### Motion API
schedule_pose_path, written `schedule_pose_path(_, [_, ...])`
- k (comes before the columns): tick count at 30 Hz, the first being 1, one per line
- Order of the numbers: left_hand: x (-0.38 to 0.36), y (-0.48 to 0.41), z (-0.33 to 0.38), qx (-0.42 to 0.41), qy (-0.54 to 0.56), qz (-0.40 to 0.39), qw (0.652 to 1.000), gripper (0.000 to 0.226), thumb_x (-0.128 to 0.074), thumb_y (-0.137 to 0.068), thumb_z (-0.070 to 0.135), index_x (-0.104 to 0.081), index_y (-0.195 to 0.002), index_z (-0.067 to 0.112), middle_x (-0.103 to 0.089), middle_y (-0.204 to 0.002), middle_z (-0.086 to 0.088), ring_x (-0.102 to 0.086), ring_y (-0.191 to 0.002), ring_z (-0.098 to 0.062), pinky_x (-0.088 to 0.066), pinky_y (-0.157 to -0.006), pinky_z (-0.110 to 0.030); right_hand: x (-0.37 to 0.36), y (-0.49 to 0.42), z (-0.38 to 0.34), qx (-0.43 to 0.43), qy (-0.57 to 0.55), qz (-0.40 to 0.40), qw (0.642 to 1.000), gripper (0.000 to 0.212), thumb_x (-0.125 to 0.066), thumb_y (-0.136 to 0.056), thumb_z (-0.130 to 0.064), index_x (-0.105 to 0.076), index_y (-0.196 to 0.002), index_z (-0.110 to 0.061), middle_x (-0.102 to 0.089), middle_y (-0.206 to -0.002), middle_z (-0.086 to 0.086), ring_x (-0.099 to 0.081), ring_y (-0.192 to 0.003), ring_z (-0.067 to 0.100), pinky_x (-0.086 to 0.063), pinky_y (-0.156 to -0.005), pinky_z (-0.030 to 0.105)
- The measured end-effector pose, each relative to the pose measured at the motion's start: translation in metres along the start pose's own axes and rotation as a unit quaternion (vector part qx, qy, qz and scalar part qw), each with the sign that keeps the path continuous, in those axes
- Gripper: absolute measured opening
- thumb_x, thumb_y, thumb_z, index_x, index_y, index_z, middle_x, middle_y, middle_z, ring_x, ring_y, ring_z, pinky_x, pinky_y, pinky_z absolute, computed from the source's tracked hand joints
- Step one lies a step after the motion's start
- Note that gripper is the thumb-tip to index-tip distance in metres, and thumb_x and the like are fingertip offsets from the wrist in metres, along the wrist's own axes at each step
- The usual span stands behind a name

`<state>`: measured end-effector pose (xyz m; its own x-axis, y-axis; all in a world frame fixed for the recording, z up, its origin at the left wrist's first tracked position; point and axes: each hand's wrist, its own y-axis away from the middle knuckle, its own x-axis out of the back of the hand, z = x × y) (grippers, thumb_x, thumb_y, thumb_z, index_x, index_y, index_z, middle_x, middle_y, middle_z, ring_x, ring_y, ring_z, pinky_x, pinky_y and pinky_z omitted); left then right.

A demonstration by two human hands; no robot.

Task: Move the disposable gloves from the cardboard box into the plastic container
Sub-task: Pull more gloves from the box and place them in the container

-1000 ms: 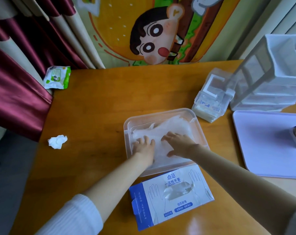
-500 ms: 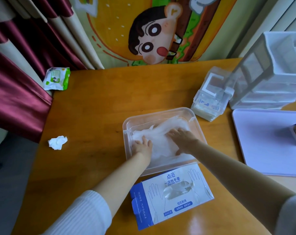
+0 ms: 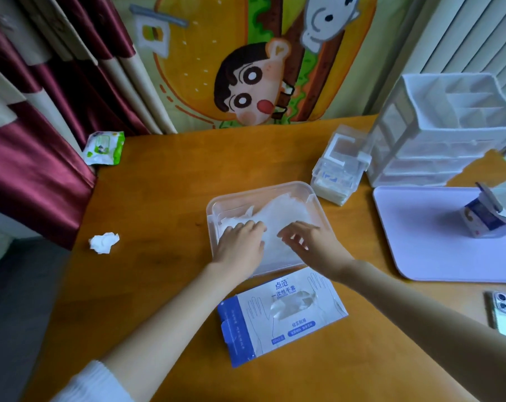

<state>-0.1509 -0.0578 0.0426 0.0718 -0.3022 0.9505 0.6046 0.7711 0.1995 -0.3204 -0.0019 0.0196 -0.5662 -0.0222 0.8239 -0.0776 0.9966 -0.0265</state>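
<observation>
This is a room in someone's home. A bright cartoon burger wall hanging (image 3: 254,71) hangs behind the glossy orange-brown wooden table (image 3: 159,204). Maroon-and-cream satin curtains (image 3: 37,169) drape alongside. A white plastic desktop drawer organiser (image 3: 437,158) and a green wet-wipe pack (image 3: 104,147) sit on the table.

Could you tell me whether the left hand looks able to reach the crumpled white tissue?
Probably yes: the left hand rests in the clear plastic container, and only bare tabletop lies between it and the crumpled white tissue.
</observation>
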Motion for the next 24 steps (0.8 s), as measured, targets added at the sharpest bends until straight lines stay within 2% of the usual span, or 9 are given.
schedule_pose_path(2, [-0.004, 0.018, 0.009, -0.037, 0.028, 0.059, 0.997, 0.032, -0.039, -0.101, 0.018, -0.046, -0.132, 0.018, -0.05, -0.133, 0.001, -0.046, -0.12, -0.018, -0.033, -0.099, -0.03, -0.007, 0.024, -0.005, -0.008, -0.044, 0.008, 0.999, 0.015, -0.054, -0.095, -0.014, -0.066, -0.103, -0.018, -0.064, -0.097, -0.01, -0.056, -0.074, 0.001, -0.049, -0.073, 0.022])
schedule_pose_path(5, [-0.021, 0.041, 0.017, -0.094, 0.03, 0.072, 0.993, 0.029, -0.041, -0.099, 0.012, -0.046, -0.127, 0.016, -0.048, -0.126, 0.0, -0.046, -0.115, -0.017, -0.032, -0.096, -0.026, -0.023, 0.054, -0.001, -0.012, -0.032, -0.035, 0.999, 0.014, -0.054, -0.094, -0.014, -0.065, -0.101, -0.019, -0.063, -0.094, -0.01, -0.057, -0.078, 0.004, -0.048, -0.073, 0.025])
schedule_pose_path(7, [-0.038, 0.051, 0.021, -0.129, 0.014, 0.04, 0.991, 0.027, -0.044, -0.098, 0.01, -0.046, -0.124, 0.015, -0.049, -0.123, -0.001, -0.048, -0.113, -0.018, -0.035, -0.097, -0.026, -0.034, 0.068, 0.005, -0.024, 0.022, -0.086, 0.996, 0.019, -0.054, -0.094, -0.023, -0.062, -0.112, -0.021, -0.062, -0.108, -0.008, -0.057, -0.097, 0.009, -0.047, -0.081, 0.025])
schedule_pose_path(9, [-0.055, 0.06, 0.024, -0.128, -0.009, -0.011, 0.992, 0.028, -0.046, -0.098, 0.014, -0.045, -0.126, 0.014, -0.047, -0.127, -0.003, -0.045, -0.117, -0.018, -0.036, -0.099, -0.027, -0.045, 0.076, 0.009, -0.034, 0.099, -0.141, 0.984, 0.034, -0.054, -0.093, -0.038, -0.054, -0.124, -0.022, -0.055, -0.122, -0.007, -0.048, -0.114, 0.012, -0.04, -0.091, 0.024])
schedule_pose_path(11, [-0.07, 0.066, 0.024, -0.096, -0.05, -0.083, 0.991, 0.039, -0.05, -0.098, 0.025, -0.039, -0.133, 0.013, -0.039, -0.136, -0.008, -0.036, -0.126, -0.024, -0.032, -0.105, -0.033, -0.051, 0.078, 0.009, -0.039, 0.145, -0.169, 0.974, 0.042, -0.055, -0.091, -0.044, -0.051, -0.127, -0.021, -0.051, -0.123, -0.003, -0.044, -0.116, 0.016, -0.037, -0.091, 0.024])
schedule_pose_path(13, [-0.081, 0.071, 0.021, -0.061, -0.075, -0.16, 0.982, 0.061, -0.055, -0.094, 0.036, -0.028, -0.144, 0.013, -0.022, -0.15, -0.014, -0.021, -0.138, -0.034, -0.022, -0.112, -0.043, -0.054, 0.075, 0.006, -0.055, 0.153, -0.161, 0.973, 0.036, -0.052, -0.094, -0.039, -0.054, -0.124, -0.019, -0.052, -0.122, -0.001, -0.047, -0.115, 0.018, -0.037, -0.087, 0.026])
schedule_pose_path(15, [-0.087, 0.074, 0.017, -0.037, -0.055, -0.195, 0.979, 0.075, -0.058, -0.092, 0.042, -0.018, -0.15, 0.018, -0.006, -0.158, -0.011, -0.008, -0.144, -0.037, -0.015, -0.116, -0.046, -0.055, 0.071, 0.002, -0.08, 0.144, -0.15, 0.975, 0.029, -0.046, -0.098, -0.032, -0.059, -0.12, -0.017, -0.056, -0.12, 0.002, -0.053, -0.111, 0.02, -0.04, -0.082, 0.027])
schedule_pose_path(20, [-0.093, 0.074, 0.011, -0.024, -0.007, -0.167, 0.986, 0.077, -0.062, -0.089, 0.041, -0.018, -0.151, 0.026, -0.005, -0.16, -0.003, -0.007, -0.146, -0.03, -0.015, -0.117, -0.044, -0.049, 0.069, -0.002, -0.099, 0.121, -0.127, 0.979, 0.025, -0.046, -0.099, -0.026, -0.065, -0.109, -0.014, -0.065, -0.111, 0.004, -0.061, -0.098, 0.022, -0.048, -0.076, 0.03])
schedule_pose_path(24, [-0.097, 0.074, 0.014, -0.015, -0.028, -0.162, 0.986, 0.076, -0.061, -0.09, 0.041, -0.017, -0.149, 0.025, -0.006, -0.159, -0.004, -0.008, -0.146, -0.03, -0.015, -0.117, -0.043, -0.032, 0.069, -0.014, -0.096, 0.057, -0.066, 0.992, 0.019, -0.047, -0.097, -0.02, -0.065, -0.1, -0.013, -0.068, -0.103, 0.002, -0.062, -0.087, 0.021, -0.047, -0.069, 0.029])
